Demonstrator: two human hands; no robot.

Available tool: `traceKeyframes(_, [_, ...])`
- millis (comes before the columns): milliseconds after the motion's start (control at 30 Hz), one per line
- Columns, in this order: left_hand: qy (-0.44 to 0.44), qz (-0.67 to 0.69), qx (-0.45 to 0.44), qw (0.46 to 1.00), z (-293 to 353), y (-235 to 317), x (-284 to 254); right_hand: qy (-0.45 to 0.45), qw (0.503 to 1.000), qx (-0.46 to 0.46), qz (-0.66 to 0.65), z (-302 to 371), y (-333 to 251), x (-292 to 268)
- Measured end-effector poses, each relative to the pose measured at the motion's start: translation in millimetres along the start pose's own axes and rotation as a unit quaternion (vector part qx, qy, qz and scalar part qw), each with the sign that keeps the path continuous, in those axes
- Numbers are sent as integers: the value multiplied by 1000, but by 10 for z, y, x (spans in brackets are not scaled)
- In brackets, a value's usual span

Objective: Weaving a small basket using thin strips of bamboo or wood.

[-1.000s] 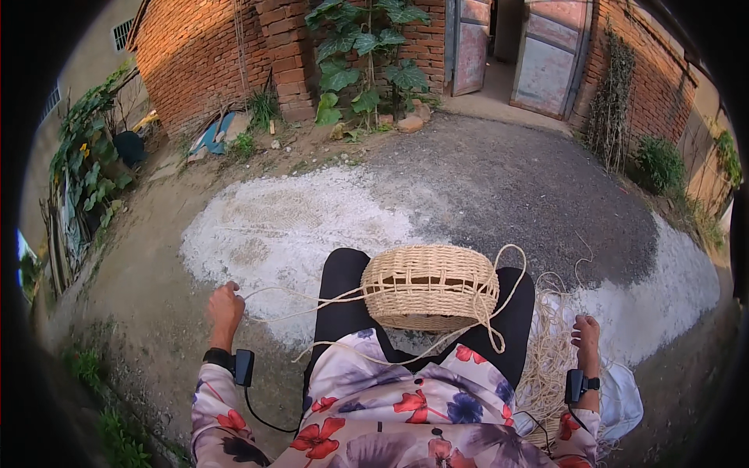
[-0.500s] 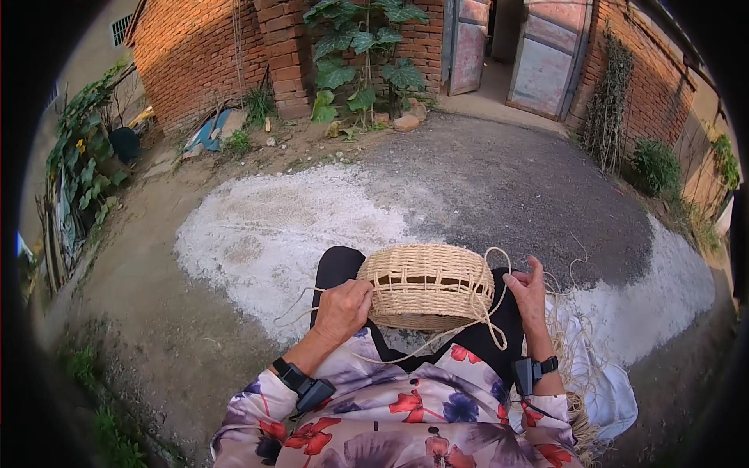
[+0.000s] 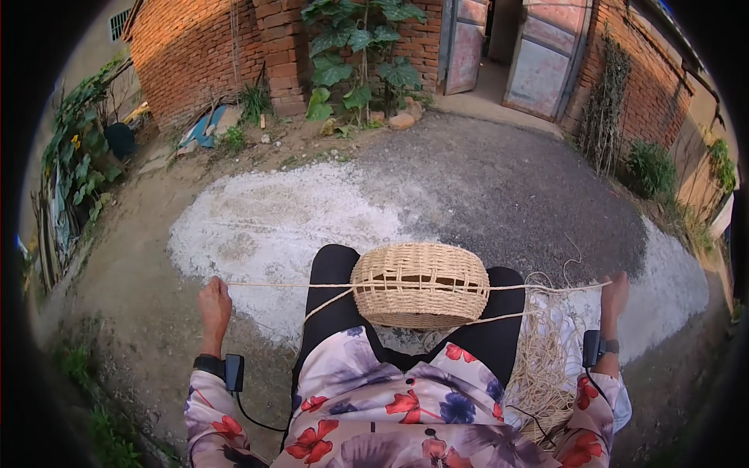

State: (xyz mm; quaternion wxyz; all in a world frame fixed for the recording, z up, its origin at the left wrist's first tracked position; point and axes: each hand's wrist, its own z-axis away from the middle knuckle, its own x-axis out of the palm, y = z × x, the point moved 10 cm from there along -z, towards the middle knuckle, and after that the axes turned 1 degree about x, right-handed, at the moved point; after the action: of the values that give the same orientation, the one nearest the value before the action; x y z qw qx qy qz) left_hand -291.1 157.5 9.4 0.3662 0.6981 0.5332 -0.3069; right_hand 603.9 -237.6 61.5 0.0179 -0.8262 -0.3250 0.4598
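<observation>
A woven straw-coloured basket point(image 3: 421, 300) rests on its side between my knees, with a row of open gaps across its wall. Strands of cord point(image 3: 269, 285) run through that gapped row and stretch out taut to both sides. Well out to the left, my left hand point(image 3: 214, 304) is closed on one cord end. My right hand point(image 3: 615, 292) grips the other end far to the right. A second strand slants from each side of the basket across my thighs. The fingertips of both hands are small and partly hidden.
Beside my right leg lies a tangled heap of loose cord point(image 3: 542, 366) on a white sack point(image 3: 622, 405). White powdery material point(image 3: 265, 210) covers the ground ahead, next to dark gravel point(image 3: 499, 187). Farther off stand brick walls point(image 3: 195, 54) and a half-open metal door point(image 3: 538, 58).
Both hands have moved away from the basket, out to opposite sides. The cord, which hung in loose loops, is now pulled straight. The right-side loop at the basket is gone.
</observation>
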Motion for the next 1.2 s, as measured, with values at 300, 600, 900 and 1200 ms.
traceKeyframes(300, [-76,36,-47,995,104,77,-135,-166,986,1,-15,503,-151,199])
traceKeyframes(600, [-98,384,200,896,619,3052,-315,-277,894,-57,-347,1724,-1882,464])
traceKeyframes(900, [-74,115,21,990,164,1057,258,-263,879,-28,-398,1820,-1800,434])
traceKeyframes(1200, [-213,78,-265,937,673,-1089,441,-207,924,-65,-315,1855,-1864,347])
